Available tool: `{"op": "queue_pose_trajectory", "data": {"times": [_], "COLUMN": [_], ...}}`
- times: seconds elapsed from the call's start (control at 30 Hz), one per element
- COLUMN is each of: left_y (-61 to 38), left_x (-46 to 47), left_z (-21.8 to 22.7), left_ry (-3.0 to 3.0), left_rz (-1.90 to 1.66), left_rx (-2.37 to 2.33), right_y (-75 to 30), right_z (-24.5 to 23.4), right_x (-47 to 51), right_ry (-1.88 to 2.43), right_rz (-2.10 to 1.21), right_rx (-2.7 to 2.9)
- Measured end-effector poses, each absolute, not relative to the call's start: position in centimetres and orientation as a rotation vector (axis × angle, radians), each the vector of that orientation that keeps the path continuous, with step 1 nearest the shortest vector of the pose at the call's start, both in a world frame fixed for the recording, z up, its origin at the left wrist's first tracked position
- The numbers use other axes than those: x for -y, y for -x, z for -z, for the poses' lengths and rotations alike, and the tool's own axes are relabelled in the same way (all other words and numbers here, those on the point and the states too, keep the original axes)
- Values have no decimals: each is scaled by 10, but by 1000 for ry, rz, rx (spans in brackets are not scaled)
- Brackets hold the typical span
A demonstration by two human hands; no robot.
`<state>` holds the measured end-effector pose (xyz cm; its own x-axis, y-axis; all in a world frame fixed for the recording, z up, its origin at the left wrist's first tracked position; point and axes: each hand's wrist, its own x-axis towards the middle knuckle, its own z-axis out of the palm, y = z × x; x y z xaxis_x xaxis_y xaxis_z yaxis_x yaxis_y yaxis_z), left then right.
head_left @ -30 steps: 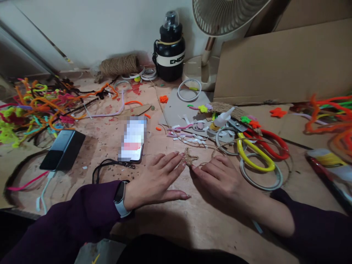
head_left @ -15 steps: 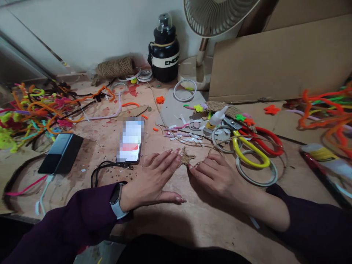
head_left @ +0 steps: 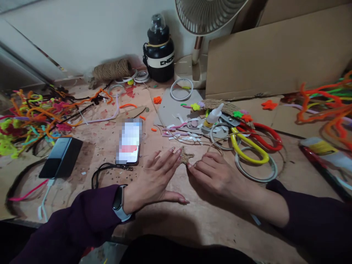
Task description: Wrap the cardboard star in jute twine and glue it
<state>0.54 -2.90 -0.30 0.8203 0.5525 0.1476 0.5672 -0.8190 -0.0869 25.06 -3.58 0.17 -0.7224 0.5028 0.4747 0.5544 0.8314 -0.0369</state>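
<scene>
Fingers (head_left: 164,159) of the person's left hand (head_left: 158,179) lie flat and outstretched, their tips over the left side of a small, tan, star-shaped piece of twine (head_left: 187,158), while the thumb stands well away from them. The star rests on the pinkish-brown wooden table (head_left: 217,227) between the two hands, in front of the person. The right hand (head_left: 218,175) has its fingers bent inward, the index fingertip just beside the star's lower right edge; a thin tan strand of twine (head_left: 210,146) arcs out beyond its knuckles, but whether the fingers pinch it cannot be told. Dark purple sleeves (head_left: 93,205) cover both arms, and a black-faced watch with a pale grey strap (head_left: 118,200) circles the left wrist. Past the right hand lie scissors with yellow and red looped handles (head_left: 257,161), near a white plastic glue bottle with a yellow label (head_left: 213,118). A phone with a lit, partly blurred screen (head_left: 129,141) lies beyond the left hand, and a tangle of multicoloured fuzzy stems (head_left: 52,113) spreads at the far left. Against the wall stands a round black bottle with a white band (head_left: 162,60).
</scene>
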Motion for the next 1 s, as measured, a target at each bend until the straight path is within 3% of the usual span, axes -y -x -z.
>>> {"op": "queue_pose_trajectory", "data": {"times": [0.33, 1.0], "left_y": [-6, 3], "left_x": [41, 33], "left_z": [6, 4], "left_ry": [2882, 2858], "left_rz": [455, 373], "left_rx": [909, 900], "right_y": [-248, -223], "right_z": [7, 1], "right_x": [41, 57], "right_ry": [872, 1017], "right_rz": [70, -87], "right_rx": [2479, 2453]}}
